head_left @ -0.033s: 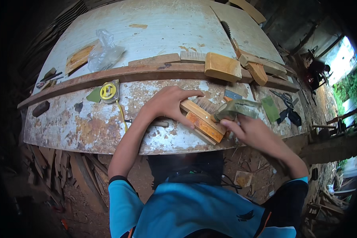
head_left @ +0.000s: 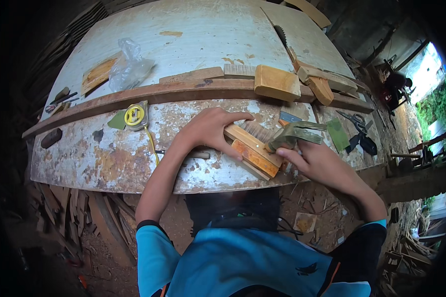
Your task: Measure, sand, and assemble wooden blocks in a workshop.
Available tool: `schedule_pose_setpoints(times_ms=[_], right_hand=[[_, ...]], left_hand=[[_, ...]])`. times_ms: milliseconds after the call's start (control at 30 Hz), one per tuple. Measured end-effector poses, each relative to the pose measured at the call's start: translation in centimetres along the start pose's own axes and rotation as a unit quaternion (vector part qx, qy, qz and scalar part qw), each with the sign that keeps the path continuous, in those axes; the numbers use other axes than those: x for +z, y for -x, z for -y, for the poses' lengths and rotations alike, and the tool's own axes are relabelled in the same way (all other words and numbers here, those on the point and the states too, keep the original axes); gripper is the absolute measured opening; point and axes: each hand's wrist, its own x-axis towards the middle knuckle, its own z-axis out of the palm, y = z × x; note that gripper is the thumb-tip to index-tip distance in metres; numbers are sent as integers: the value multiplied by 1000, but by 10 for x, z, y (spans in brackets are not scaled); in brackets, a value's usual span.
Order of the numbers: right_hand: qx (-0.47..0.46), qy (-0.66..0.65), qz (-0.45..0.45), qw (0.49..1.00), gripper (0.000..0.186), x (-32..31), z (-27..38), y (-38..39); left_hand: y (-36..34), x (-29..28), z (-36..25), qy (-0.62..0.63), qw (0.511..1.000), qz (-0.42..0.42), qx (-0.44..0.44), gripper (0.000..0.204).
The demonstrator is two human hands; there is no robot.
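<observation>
My left hand (head_left: 210, 129) grips the left end of a small wooden piece (head_left: 248, 140), thumb on the near side and fingers on the far side. The piece is made of pale strips with an orange-brown block (head_left: 254, 158) along its near side, and it lies slanted on the worn tabletop. In my right hand (head_left: 312, 157) is a folded olive-green sheet (head_left: 297, 131), like sandpaper, pressed against the right end of the piece. The fingers under the sheet are partly hidden. Behind it lies a flat blue-grey blade-like plate (head_left: 289, 117).
A long wooden bar (head_left: 183, 90) crosses the table, with a yellow wood block (head_left: 277, 83) on it. Around lie a tape measure (head_left: 136, 116), scissors (head_left: 354, 121), a green sheet (head_left: 337, 132) and a plastic bag (head_left: 129, 67). A saw blade (head_left: 280, 35) sticks up at the back.
The green sheet and my right hand have shifted very slightly, and the sheet's folds show more sharply. My left hand and the wooden piece stay in place.
</observation>
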Motion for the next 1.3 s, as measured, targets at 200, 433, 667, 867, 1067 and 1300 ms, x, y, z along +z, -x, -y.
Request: schedule_pose_setpoints(times_ms=[200, 433, 667, 867, 1067, 1300], right_hand=[[-50, 12, -78, 996, 40, 2, -4, 5], [9, -26, -112, 993, 41, -6, -6, 0], [-24, 11, -56, 998, 39, -17, 6, -4], [-66, 34, -3, 997, 40, -11, -4, -7], [-95, 31, -19, 995, 37, -2, -5, -3], [-51, 36, -8, 998, 37, 3, -3, -6]], left_hand=[[-11, -12, -16, 4, 994, 82, -74, 90], [-4, 0, -4, 16, 998, 40, -39, 90], [-3, -2, -2, 17, 1000, 17, -17, 89], [-5, -3, -5, 30, 998, 37, -30, 89], [-6, -3, -6, 23, 998, 50, -27, 89], [-8, -2, -3, 27, 998, 44, -26, 88]])
